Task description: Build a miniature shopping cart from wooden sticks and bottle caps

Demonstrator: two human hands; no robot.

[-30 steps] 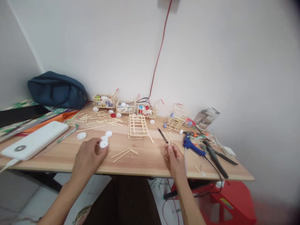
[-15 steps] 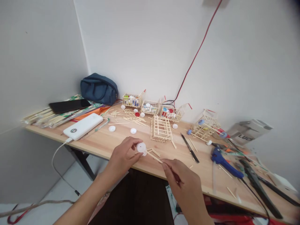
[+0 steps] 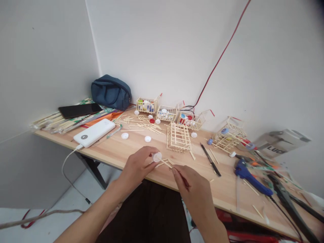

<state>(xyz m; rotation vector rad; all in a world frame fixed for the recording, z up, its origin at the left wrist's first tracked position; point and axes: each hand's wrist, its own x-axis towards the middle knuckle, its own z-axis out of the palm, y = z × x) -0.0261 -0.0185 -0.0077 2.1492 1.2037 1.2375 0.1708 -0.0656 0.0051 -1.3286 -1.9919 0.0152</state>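
Over the table's front edge, my left hand (image 3: 140,163) pinches a white bottle cap (image 3: 157,157) between thumb and fingers. A thin wooden stick (image 3: 166,163) is gripped near its end by my right hand (image 3: 193,185), and its far tip meets the face of the cap. Whether the tip goes into the cap, I cannot tell. Just behind the stick, several short stick pieces lie on the table. A lattice basket of sticks (image 3: 178,137) rests beyond them, and two loose white caps (image 3: 147,138) lie to its left.
Small stick carts (image 3: 167,113) holding coloured caps line the wall. On the right are a black pen (image 3: 210,159), a blue glue gun (image 3: 253,177) and dark cutters (image 3: 288,206). A white power bank (image 3: 94,133), a phone (image 3: 80,110) and a blue pouch (image 3: 111,92) are at left.
The stick's tip has moved onto the cap's face, and my hands have come slightly closer together. The cap has turned a little in my left hand. The whole view has shifted slightly.
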